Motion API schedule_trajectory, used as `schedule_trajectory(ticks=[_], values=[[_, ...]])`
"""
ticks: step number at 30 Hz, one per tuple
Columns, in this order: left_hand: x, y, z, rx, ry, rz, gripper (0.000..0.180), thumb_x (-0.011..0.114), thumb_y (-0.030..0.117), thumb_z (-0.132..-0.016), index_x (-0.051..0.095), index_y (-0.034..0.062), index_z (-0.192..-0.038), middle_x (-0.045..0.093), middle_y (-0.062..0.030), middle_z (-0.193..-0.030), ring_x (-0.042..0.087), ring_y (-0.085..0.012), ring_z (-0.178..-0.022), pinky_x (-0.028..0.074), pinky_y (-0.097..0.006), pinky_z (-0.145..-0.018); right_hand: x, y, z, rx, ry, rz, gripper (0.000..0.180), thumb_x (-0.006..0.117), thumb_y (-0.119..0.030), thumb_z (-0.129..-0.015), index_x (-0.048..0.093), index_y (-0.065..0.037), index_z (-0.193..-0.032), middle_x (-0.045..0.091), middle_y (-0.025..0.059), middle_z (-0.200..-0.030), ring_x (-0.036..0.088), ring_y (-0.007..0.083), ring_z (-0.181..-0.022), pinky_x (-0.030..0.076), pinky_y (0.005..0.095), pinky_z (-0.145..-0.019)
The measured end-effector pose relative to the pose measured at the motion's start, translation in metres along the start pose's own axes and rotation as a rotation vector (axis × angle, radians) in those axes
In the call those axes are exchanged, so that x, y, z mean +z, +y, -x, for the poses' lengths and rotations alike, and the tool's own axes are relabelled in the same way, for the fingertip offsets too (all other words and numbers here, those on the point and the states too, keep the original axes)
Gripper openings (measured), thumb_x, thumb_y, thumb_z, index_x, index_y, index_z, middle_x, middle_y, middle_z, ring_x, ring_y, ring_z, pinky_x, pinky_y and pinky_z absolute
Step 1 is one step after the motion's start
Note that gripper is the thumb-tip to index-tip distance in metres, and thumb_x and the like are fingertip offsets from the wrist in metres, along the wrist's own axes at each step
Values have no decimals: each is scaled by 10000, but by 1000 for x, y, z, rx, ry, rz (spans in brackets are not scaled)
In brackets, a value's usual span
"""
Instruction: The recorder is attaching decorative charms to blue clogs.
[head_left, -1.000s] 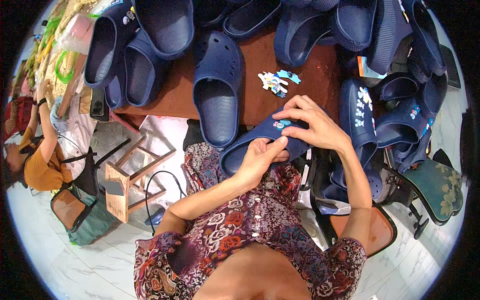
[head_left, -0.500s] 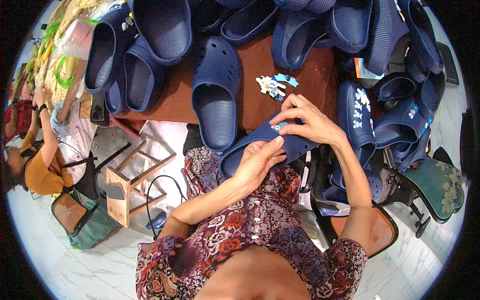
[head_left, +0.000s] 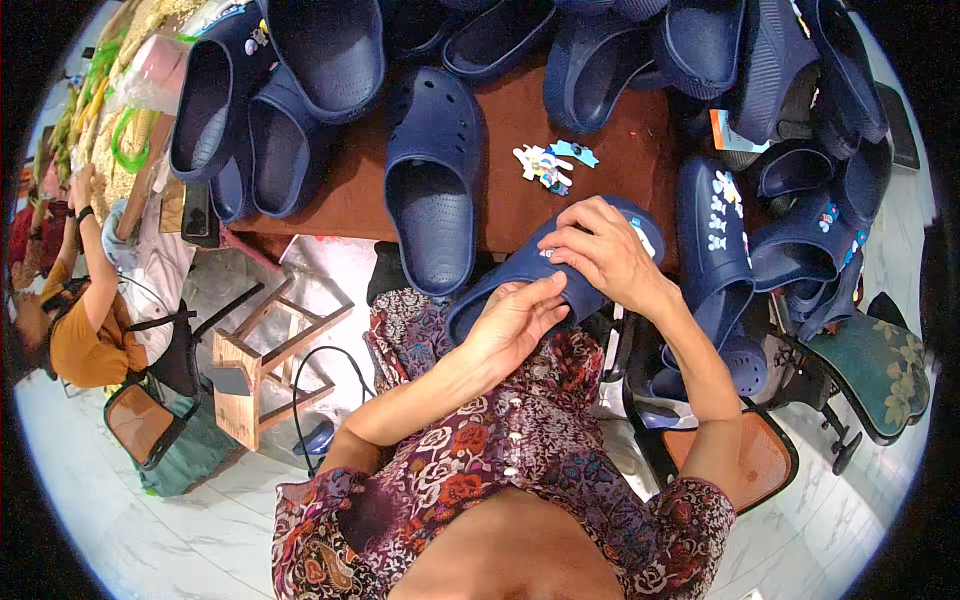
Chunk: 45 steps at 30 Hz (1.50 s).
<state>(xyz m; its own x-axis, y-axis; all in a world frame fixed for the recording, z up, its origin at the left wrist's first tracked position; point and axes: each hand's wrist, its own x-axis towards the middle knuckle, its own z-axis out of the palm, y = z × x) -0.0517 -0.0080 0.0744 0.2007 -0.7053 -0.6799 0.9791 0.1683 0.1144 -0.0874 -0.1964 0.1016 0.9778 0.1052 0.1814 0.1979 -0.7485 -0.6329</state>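
A navy clog lies tilted across my lap at the table's near edge, its toe pointing away to the right. My left hand is closed around its near side, with the thumb on top and the fingers partly inside the opening. Over the clog's upper, my right hand pinches a small shoe charm, mostly covered by the fingers. Another pale charm shows near the toe. Beyond my hands, several loose charms lie in a small heap. An undecorated navy clog rests left of them.
Many navy clogs crowd the far side of the brown-covered table. To the right, a clog with white charms stands beside other decorated ones. A wooden stool is at left, near another person. A chair stands at right.
The held clog has turned and shifted slightly right, bringing its toe and a pale charm into sight. My right fingers have curled closer over the charm, hiding most of it.
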Motion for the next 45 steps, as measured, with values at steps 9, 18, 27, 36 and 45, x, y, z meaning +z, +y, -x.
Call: schedule_trajectory(ticks=[9, 18, 27, 36, 45], values=[[7, 2, -3, -63, -2, 63, 84, 710, 70, -865, 645, 88, -914, 681, -14, -883, 635, -111, -815, 509, -268, -757, -14, 6, 3, 82, -111, -138, 218, 692, -246, -842, 716, -84, -986, 554, 87, -965, 522, 268, -949, 441, 371, -843], [3, 0, -6, -36, 12, 23, 122, 698, 61, -871, 594, 111, -833, 661, -2, -845, 607, -107, -762, 486, -274, -704, -13, 3, -2, 166, -122, -97, 199, 697, -264, -834, 742, -96, -933, 572, 62, -912, 529, 255, -912, 449, 368, -809], [9, -4, -10, -24, -16, 17, 79, 694, 71, -877, 635, 108, -840, 661, 4, -846, 605, -100, -743, 488, -259, -677, 1, 6, -7, 170, 13, 35, 178, 627, -233, -875, 721, -83, -889, 591, 60, -833, 546, 273, -836, 464, 380, -739], [14, -1, -14, 9, -107, -2, 60, 676, 104, -885, 648, 71, -927, 665, 2, -933, 609, -115, -890, 469, -294, -838, -13, 41, -13, 535, 302, -331, 267, 528, -218, -970, 686, -5, -996, 697, 125, -926, 680, 215, -856, 509, 333, -752], [11, -3, -16, -18, -87, 24, 44, 695, 91, -866, 656, 80, -881, 661, -22, -959, 601, -136, -952, 454, -310, -897, -10, 71, -31, 579, 113, -9, 252, 639, -186, -891, 687, 0, -1055, 709, 167, -1023, 681, 300, -961, 490, 370, -867]])
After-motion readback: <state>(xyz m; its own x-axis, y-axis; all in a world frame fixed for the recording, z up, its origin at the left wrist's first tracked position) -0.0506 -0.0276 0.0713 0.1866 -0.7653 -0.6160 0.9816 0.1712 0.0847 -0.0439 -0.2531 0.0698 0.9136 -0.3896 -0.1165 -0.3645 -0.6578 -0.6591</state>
